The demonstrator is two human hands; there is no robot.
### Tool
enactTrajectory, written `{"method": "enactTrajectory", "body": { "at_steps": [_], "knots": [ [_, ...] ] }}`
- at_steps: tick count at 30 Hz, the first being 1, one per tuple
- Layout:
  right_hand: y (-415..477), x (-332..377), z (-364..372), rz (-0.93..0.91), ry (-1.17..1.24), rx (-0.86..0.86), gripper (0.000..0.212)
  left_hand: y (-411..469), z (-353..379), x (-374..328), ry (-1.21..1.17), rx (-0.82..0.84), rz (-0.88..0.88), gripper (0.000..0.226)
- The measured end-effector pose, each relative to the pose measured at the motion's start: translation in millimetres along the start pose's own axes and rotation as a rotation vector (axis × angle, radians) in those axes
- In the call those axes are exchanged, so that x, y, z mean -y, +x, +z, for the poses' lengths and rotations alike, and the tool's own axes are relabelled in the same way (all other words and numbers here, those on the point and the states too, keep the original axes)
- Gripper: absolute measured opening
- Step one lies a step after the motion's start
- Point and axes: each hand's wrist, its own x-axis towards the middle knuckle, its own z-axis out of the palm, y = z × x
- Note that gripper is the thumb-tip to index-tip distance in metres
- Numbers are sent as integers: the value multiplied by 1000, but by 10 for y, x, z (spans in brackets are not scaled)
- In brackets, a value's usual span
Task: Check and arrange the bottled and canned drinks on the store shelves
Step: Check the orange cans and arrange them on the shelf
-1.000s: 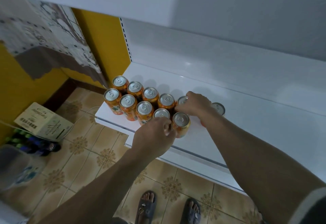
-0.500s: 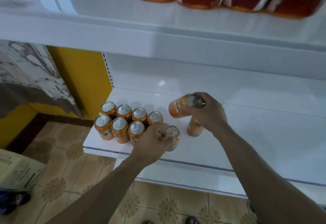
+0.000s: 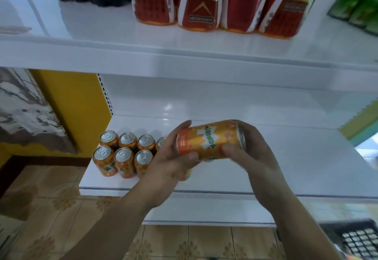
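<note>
Orange aluminium drink can (image 3: 208,140): sideways, gripped by left hand (image 3: 173,157) and right hand (image 3: 251,151). Step: label check. Next: upright, rejoin shelved orange cans (image 3: 122,153).

- A Mirinda can (image 3: 208,140) is held on its side above the lower shelf (image 3: 296,167), the left hand (image 3: 173,161) at its left end, the right hand (image 3: 255,153) at its right end.
- Upright cans (image 3: 122,151) are grouped in two rows at the shelf's left end, partly hidden behind the left hand.
- Bottles (image 3: 196,2) are stood on the upper shelf (image 3: 184,59), above the held can.
- A crate (image 3: 356,237) is seen below the lower shelf, at the right.
</note>
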Motion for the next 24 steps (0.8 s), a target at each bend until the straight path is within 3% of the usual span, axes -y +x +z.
{"method": "enactTrajectory", "body": {
  "at_steps": [2,4,6,10,16,22,24],
  "knots": [
    [-52,40,98,-126,-309,-33,63,-12,85,91,-307,15,-95,89],
    [-100,46,206,-296,-563,-93,63,-13,207,186,-483,-1,-111,63],
    [-154,58,276,-459,-672,-120,65,-14,348,231,-581,-6,-84,41],
    [-218,143,258,-640,-720,-149,68,60,562,225,-666,75,-73,41],
    [-203,223,77,-626,-674,-144,68,83,595,265,-527,-25,-126,40],
    [-165,171,-12,-463,-553,-148,66,79,569,289,-462,-80,-131,50],
    [-149,134,-44,-359,-437,-156,62,71,554,301,-424,-93,-116,65]
  ]
}}
